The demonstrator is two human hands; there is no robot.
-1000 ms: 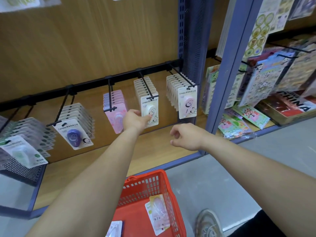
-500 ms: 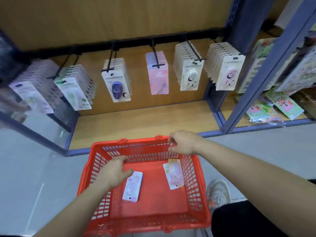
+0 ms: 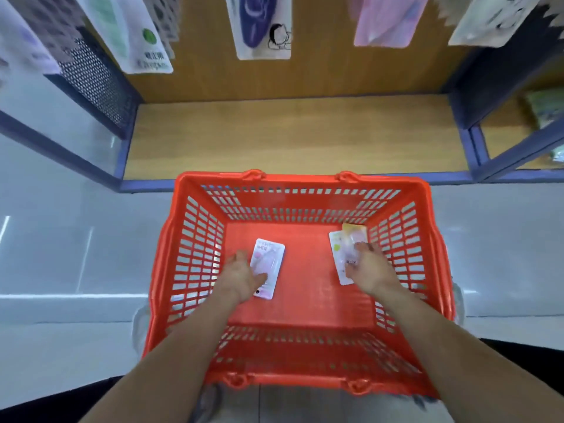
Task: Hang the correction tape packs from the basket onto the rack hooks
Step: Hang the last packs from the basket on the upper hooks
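Low in the frame, the left hand (image 3: pixel 241 277) lay loosely spread on the floor of a red basket (image 3: pixel 305 178), thumb across the lower end of a pink correction tape pack (image 3: pixel 270 261). At centre right, the right hand (image 3: pixel 370 270) bent its fingers onto a white pack (image 3: pixel 339 254) overlapping a yellow-topped pack (image 3: pixel 354 231) by the basket's right wall; whether it pinched them could not be told through the blur. Above the basket ran a wooden shelf (image 3: pixel 290 132), with hanging packs (image 3: pixel 262 25) along the top edge.
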